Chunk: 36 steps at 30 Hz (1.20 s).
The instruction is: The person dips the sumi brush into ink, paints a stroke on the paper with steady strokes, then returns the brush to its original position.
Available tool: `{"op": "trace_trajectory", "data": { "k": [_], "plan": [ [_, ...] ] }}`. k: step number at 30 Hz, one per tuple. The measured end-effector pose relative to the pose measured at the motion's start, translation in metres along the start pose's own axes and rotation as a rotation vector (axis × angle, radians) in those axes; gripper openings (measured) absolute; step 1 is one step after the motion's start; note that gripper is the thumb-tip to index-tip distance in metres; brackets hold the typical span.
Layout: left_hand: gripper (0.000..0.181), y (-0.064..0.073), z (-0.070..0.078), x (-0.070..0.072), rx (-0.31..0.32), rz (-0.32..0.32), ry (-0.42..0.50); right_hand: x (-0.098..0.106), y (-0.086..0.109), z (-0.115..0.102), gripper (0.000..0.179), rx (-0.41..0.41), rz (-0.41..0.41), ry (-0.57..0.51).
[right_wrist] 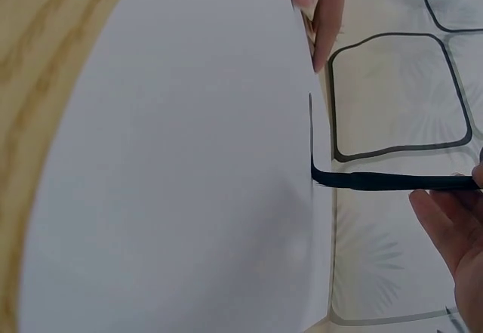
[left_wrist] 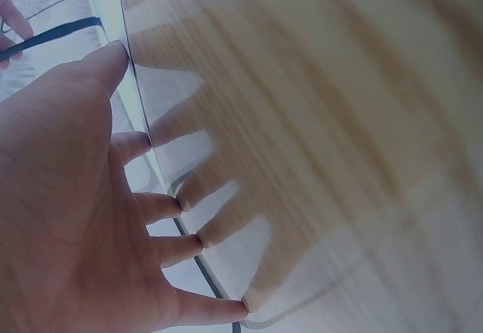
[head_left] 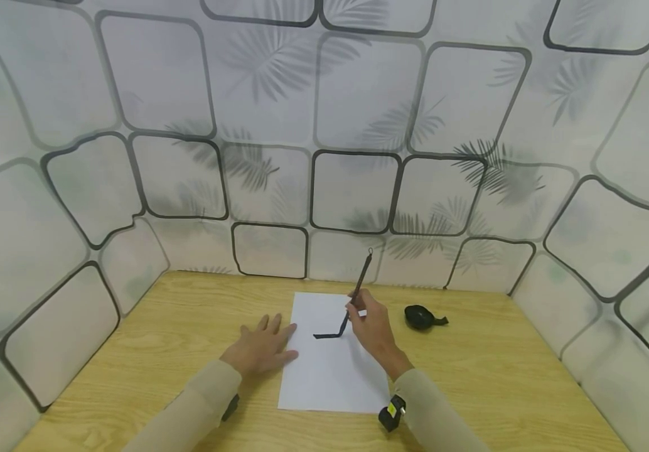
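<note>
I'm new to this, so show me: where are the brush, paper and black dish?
Brush (right_wrist: 381,182): right wrist view, on the shaft.
Paper (head_left: 332,367): head view, on the bare middle.
Black dish (head_left: 418,321): head view, on the bowl.

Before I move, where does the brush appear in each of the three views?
Head: the brush is just right of and below centre, slanting, its tip at the paper.
Left wrist: the brush is at upper left, entering from the left edge.
Right wrist: the brush lies near level, right of centre.
Shared landmark: the right hand holding it.
</note>
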State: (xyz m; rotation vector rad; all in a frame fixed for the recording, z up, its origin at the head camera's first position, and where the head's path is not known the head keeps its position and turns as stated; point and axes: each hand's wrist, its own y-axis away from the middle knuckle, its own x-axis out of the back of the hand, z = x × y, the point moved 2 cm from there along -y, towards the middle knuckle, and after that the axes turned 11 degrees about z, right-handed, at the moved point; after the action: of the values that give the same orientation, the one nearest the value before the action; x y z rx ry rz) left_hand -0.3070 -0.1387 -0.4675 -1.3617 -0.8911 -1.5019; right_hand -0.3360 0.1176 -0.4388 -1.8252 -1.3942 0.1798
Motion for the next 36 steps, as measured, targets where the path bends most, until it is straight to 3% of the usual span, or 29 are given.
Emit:
{"op": "trace_trajectory", "data": {
  "k": [36],
  "plan": [
    [0.071, -0.001, 0.003, 0.004, 0.005, -0.017, -0.007, 0.011, -0.003, 0.007, 0.015, -0.025, 0.009, 0.036]
  ]
}}
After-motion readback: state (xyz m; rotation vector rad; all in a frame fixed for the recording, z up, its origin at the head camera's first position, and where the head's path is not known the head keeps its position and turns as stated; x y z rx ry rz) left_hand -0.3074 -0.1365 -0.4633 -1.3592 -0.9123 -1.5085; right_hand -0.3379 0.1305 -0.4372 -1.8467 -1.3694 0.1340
